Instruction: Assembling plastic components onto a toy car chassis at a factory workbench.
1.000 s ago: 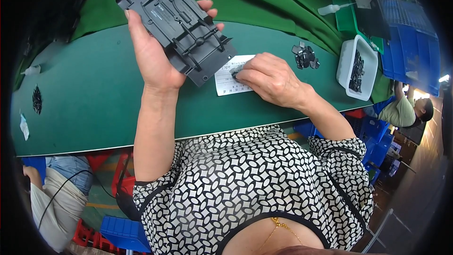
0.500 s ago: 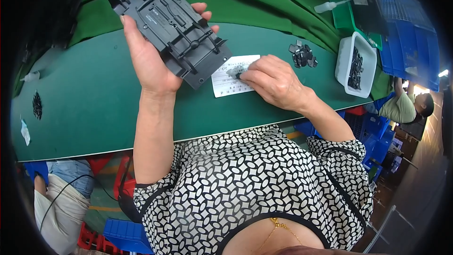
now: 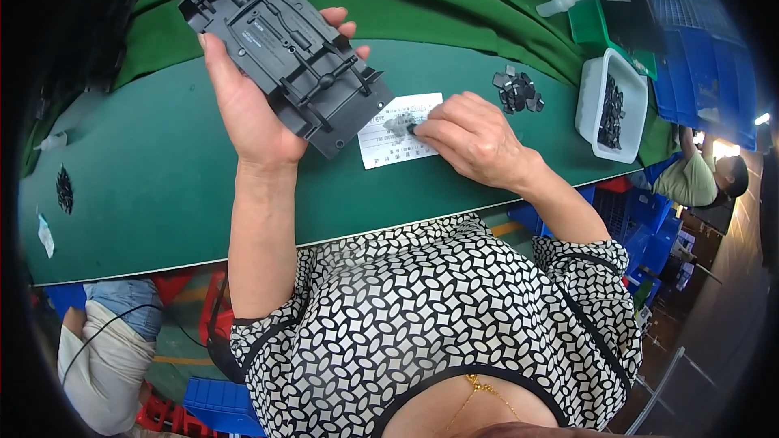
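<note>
My left hand [image 3: 253, 122] is closed around a black plastic toy car chassis [image 3: 284, 53], held tilted above the table with its moulded axles and shafts facing up. The thumb lies along its left edge, and fingertips show past the right edge. My right hand [image 3: 479, 142] pinches a small dark piece [image 3: 412, 130], mostly hidden by the fingers, just above a white printed paper [image 3: 398, 156]. A greyish wet-looking smear [image 3: 398, 124] covers part of the sheet. Beyond that hand lies a heap of flat black pieces [image 3: 519, 89].
On the right stands a white bin [image 3: 588, 105] of black parts, with a dropper bottle [image 3: 557, 6] behind it. Small black parts [image 3: 64, 189] sit at the left of the green table [image 3: 154, 219]. Green cloth [image 3: 422, 8] lies behind. Other people are on both sides.
The chassis and my left hand have shifted slightly left. My right hand stays over the paper in its pinch, and the paper appears slightly further left.
</note>
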Demonstrator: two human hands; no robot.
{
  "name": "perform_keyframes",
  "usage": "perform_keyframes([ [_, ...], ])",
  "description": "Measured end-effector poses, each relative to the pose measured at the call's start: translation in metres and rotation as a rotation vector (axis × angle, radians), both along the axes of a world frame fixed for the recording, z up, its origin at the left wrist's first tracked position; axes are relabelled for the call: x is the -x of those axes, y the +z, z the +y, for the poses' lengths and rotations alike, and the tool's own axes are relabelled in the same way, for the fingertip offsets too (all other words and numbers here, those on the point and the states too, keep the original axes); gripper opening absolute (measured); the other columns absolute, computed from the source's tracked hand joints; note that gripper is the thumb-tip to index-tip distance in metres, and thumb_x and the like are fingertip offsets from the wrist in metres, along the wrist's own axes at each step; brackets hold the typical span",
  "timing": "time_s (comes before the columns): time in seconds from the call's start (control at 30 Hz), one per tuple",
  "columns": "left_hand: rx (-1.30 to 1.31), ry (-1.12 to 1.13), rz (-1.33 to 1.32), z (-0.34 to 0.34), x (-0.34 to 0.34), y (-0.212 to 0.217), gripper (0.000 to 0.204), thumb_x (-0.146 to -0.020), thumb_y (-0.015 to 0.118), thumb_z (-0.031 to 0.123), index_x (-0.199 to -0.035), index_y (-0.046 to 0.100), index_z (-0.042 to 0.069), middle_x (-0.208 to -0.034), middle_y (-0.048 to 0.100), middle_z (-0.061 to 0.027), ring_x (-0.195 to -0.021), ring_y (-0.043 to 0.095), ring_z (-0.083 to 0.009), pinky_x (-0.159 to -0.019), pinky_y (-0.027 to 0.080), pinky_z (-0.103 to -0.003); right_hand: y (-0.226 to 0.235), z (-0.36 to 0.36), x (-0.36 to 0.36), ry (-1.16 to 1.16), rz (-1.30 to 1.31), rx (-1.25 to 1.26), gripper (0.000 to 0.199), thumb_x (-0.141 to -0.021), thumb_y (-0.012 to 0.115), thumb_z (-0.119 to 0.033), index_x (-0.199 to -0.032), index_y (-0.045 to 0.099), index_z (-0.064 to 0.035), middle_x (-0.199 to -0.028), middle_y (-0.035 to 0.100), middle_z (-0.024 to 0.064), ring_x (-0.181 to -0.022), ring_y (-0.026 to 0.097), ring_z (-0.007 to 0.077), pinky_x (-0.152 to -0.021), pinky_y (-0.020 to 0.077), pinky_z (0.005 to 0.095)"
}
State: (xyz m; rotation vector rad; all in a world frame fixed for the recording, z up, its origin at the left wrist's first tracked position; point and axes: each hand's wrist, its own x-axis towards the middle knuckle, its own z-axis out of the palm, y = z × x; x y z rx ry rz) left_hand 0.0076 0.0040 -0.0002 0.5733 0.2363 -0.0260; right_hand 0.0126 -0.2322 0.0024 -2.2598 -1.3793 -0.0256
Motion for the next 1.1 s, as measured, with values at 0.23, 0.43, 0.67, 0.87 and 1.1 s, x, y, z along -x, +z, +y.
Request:
perform_keyframes([
  [0.23, 0.008, 0.001, 0.01, 0.0, -0.001, 0.0, 0.08, -0.092, 0.009, 0.064, -0.138, 0.031, 0.003, -0.125, 0.048, -0.0264, -0.11, 0.052, -0.038, -0.096, 0.042, -0.058, -0.001, -0.008, 0.0, -0.021, -0.014, -0.015, 0.011, -0.075, 0.068, -0.005, -0.083, 0.061, -0.0034, -0.077, 0.055, 0.0054, -0.069, 0.055, 0.0215, -0.06, 0.0427, 0.0327],
  [0.43, 0.346, -0.127, -0.336, 0.01, 0.0, -0.026, 0.08, -0.092, 0.009, 0.063, -0.138, 0.031, 0.003, -0.125, 0.048, -0.0264, -0.11, 0.052, -0.038, -0.096, 0.042, -0.059, -0.001, 0.001, -0.008, 0.027, 0.0, -0.036, 0.018, -0.069, 0.072, -0.002, -0.085, 0.064, -0.0032, -0.078, 0.059, 0.0068, -0.067, 0.056, 0.0225, -0.058, 0.0436, 0.0333],
  [0.67, 0.012, -0.016, 0.0, 0.0, 0.001, 0.0, 0.079, -0.092, 0.008, 0.063, -0.138, 0.031, 0.003, -0.125, 0.048, -0.0264, -0.11, 0.052, -0.0381, -0.096, 0.042, -0.058, -0.006, -0.005, -0.01, 0.037, -0.025, -0.013, 0.016, -0.07, 0.068, -0.004, -0.085, 0.062, -0.0037, -0.078, 0.056, 0.0042, -0.07, 0.056, 0.0198, -0.062, 0.0425, 0.0312],
  [0.87, -0.008, 0.036, 0.013, 0.002, -0.001, 0.002, 0.079, -0.092, 0.008, 0.063, -0.138, 0.031, 0.003, -0.126, 0.048, -0.0259, -0.11, 0.052, -0.0384, -0.097, 0.04, -0.059, -0.001, 0.011, -0.027, 0.089, -0.1, -0.096, 0.017, -0.07, 0.068, -0.001, -0.086, 0.063, -0.0041, -0.08, 0.058, 0.0048, -0.069, 0.055, 0.02, -0.061, 0.0425, 0.0312],
  [1.1, 0.227, -0.034, -0.17, 0.011, 0.002, -0.019, 0.078, -0.092, 0.013, 0.064, -0.137, 0.034, 0.003, -0.124, 0.05, -0.0246, -0.109, 0.053, -0.0379, -0.098, 0.039, -0.06, 0.024, 0.009, 0.004, -0.483, 0.844, -0.701, 0.01, -0.084, 0.065, -0.004, -0.093, 0.065, -0.001, -0.08, 0.059, 0.0041, -0.068, 0.053, 0.008, -0.058, 0.0417, 0.0216],
])
